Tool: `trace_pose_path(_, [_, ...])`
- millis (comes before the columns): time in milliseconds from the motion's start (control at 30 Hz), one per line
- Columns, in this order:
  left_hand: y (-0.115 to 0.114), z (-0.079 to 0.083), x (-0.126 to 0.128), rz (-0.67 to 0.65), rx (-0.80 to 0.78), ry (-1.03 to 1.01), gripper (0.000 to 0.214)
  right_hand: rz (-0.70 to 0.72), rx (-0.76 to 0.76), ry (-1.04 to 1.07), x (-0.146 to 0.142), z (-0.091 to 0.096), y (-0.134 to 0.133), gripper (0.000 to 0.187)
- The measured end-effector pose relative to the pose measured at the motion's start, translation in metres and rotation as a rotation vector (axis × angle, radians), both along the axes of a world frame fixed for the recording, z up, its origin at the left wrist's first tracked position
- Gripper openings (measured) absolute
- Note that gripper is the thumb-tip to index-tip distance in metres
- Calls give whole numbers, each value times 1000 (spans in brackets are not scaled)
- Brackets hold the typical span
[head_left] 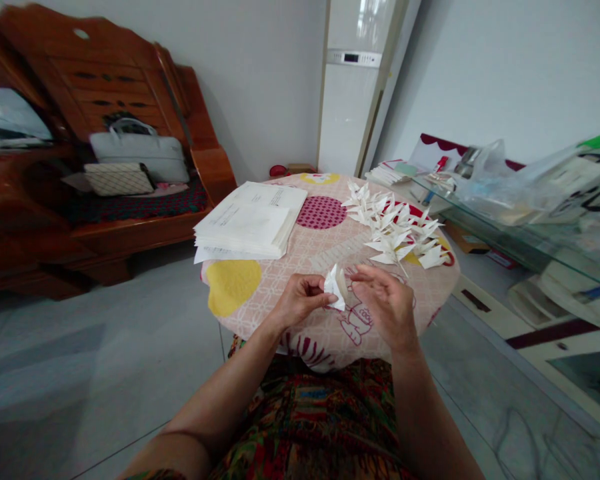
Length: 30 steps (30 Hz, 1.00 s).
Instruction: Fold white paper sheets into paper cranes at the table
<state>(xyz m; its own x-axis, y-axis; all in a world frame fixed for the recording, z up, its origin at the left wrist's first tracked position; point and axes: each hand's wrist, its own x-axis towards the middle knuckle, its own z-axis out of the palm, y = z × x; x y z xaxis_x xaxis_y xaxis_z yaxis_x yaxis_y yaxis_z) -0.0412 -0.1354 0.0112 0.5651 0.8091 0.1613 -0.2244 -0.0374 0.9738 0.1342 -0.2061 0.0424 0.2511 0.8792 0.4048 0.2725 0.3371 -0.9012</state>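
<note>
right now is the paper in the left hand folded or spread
Folded: the paper in the left hand shows creases and a pointed tip.

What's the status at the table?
Left grip pinching folded white paper. Right grip loosely open beside it, contact unclear. Nothing visibly in the way; folded pieces lie beyond.

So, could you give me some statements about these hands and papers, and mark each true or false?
1. The left hand holds a small folded paper. True.
2. The right hand presses on the paper stack. False: the right hand is raised beside the folded paper.
3. Several white folded shapes lie toward the table's right side. True.
4. The paper stack sits on the wooden seat. False: the paper stack lies on the tablecloth.
</note>
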Motion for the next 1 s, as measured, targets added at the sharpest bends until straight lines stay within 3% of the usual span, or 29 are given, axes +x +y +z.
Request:
trace_pose_path(100, [9,1,4,102,27,2,39,247,-146,79,1,-12,15,44])
trace_pose_path(233, [30,13,9,157,69,34,39,265,-180,213,4,-14,46,24])
trace_pose_path(367, [66,28,13,178,195,132,41,276,-172,236,8,-7,87,23])
trace_pose_path(500, [109,33,18,194,240,148,47,233,-155,295,7,-4,130,25])
trace_pose_path(667, [158,28,24,185,217,121,49,317,-211,290,9,-3,178,29])
trace_pose_path(767, [181,22,26,181,179,133,48,288,-238,295,9,-4,200,34])
trace_pose_path(1000, [207,-1,30,218,217,171,49,281,-316,377,7,-25,224,35])
